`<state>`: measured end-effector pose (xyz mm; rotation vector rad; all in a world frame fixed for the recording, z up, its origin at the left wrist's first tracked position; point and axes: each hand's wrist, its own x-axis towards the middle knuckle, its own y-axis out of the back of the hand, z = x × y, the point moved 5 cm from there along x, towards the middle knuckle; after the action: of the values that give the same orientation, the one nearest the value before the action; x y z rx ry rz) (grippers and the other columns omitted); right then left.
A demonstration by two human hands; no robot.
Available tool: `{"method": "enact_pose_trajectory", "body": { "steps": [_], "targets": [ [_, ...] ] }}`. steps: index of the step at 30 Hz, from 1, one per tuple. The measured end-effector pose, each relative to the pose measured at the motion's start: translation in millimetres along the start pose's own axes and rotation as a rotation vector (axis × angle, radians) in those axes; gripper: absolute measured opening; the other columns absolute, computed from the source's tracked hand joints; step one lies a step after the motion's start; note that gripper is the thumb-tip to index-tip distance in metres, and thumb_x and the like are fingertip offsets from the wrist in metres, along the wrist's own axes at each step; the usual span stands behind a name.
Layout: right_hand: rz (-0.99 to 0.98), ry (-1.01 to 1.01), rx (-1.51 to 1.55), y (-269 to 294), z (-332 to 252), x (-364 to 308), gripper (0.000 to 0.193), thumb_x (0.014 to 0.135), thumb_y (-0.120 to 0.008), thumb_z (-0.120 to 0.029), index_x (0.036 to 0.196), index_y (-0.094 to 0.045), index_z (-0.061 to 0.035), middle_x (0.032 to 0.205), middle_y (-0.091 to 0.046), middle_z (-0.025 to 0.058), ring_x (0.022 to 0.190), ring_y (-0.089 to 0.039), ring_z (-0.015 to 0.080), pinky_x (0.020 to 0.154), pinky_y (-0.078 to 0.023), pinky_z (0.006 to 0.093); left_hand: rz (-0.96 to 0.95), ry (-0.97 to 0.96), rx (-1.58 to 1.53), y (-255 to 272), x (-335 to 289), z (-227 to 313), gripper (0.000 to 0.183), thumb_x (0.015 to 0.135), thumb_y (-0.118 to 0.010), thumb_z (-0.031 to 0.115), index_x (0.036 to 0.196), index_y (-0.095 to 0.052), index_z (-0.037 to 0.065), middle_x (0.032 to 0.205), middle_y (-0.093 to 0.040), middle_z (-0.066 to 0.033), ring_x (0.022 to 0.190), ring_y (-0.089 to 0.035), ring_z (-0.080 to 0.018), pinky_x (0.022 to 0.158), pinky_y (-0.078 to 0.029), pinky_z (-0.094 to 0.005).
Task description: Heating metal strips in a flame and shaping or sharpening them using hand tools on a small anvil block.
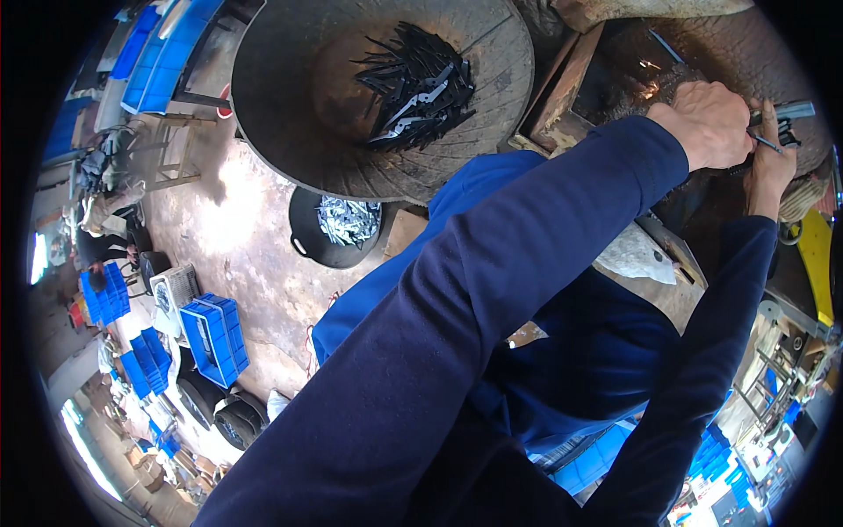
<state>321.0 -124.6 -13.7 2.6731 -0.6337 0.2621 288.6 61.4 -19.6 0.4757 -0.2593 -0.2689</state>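
My left hand [707, 123] is closed in a fist at the upper right, and what it grips is hidden under its fingers. Close against it, my right hand [773, 167] is closed around several thin grey metal strips [797, 111], whose ends stick out to the right. A slim dark metal piece [767, 142] crosses between the two hands. Left of my left hand, orange sparks [650, 88] glow over a dark, dusty surface. Just above them shows a thin bluish metal strip [666, 46].
A wide round metal pan [290, 97] with dark pointed metal pieces stands left of my hands. Below it, a black tub [303, 237] holds shiny metal pieces. A wooden board [566, 83] edges the work area. Blue crates [215, 338] stand on the floor; a yellow guard [817, 263] is right.
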Motion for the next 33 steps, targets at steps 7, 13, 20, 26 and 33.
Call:
{"method": "enact_pose_trajectory", "body": {
  "steps": [7, 13, 20, 26, 33],
  "targets": [
    [0.035, -0.018, -0.008, -2.0, -1.1, -4.2, 0.029, 0.094, -0.074, -0.032, 0.102, -0.078, -0.0039, 0.071, -0.064, -0.0019, 0.057, -0.048, 0.0057, 0.053, -0.036, 0.0233, -0.008, -0.010, 0.019, -1.9, 1.1, 0.0, 0.027, 0.086, -0.065, 0.032, 0.092, -0.079, 0.010, 0.100, -0.074, -0.0209, 0.102, -0.069, -0.0388, 0.095, -0.051, -0.0476],
    [0.027, -0.046, -0.033, 1.0, 2.9, -0.7, 0.031, 0.093, -0.075, -0.033, 0.104, -0.078, -0.0031, 0.073, -0.066, -0.0007, 0.059, -0.051, 0.0061, 0.054, -0.038, 0.0238, -0.008, -0.013, 0.018, -2.4, 1.2, -0.5, 0.027, 0.085, -0.064, 0.032, 0.091, -0.079, 0.010, 0.096, -0.074, -0.0203, 0.099, -0.070, -0.0380, 0.092, -0.053, -0.0470],
    [0.017, -0.018, -0.026, 1.0, 1.7, -1.0, 0.031, 0.094, -0.074, -0.032, 0.103, -0.078, -0.0028, 0.074, -0.067, 0.0003, 0.060, -0.052, 0.0066, 0.055, -0.039, 0.0240, -0.029, -0.024, 0.034, -3.0, 2.0, -0.2, 0.028, 0.085, -0.065, 0.033, 0.094, -0.079, 0.010, 0.098, -0.074, -0.0203, 0.100, -0.070, -0.0384, 0.092, -0.053, -0.0466],
    [0.004, -0.005, 0.002, -1.1, -0.9, -3.7, 0.031, 0.094, -0.073, -0.032, 0.104, -0.078, -0.0022, 0.076, -0.068, 0.0012, 0.060, -0.053, 0.0070, 0.055, -0.040, 0.0243, -0.049, -0.012, 0.030, -2.9, 1.4, 0.3, 0.030, 0.086, -0.065, 0.035, 0.098, -0.079, 0.010, 0.101, -0.074, -0.0203, 0.101, -0.070, -0.0384, 0.093, -0.053, -0.0465],
    [0.008, -0.022, -0.039, 0.5, 1.8, -3.2, 0.032, 0.094, -0.073, -0.033, 0.104, -0.078, -0.0031, 0.071, -0.065, 0.0003, 0.060, -0.053, 0.0073, 0.055, -0.040, 0.0246, -0.060, -0.008, 0.050, -3.5, 1.3, 0.8, 0.031, 0.087, -0.065, 0.036, 0.098, -0.078, 0.010, 0.103, -0.073, -0.0203, 0.103, -0.069, -0.0386, 0.093, -0.052, -0.0475]
  ]
}}
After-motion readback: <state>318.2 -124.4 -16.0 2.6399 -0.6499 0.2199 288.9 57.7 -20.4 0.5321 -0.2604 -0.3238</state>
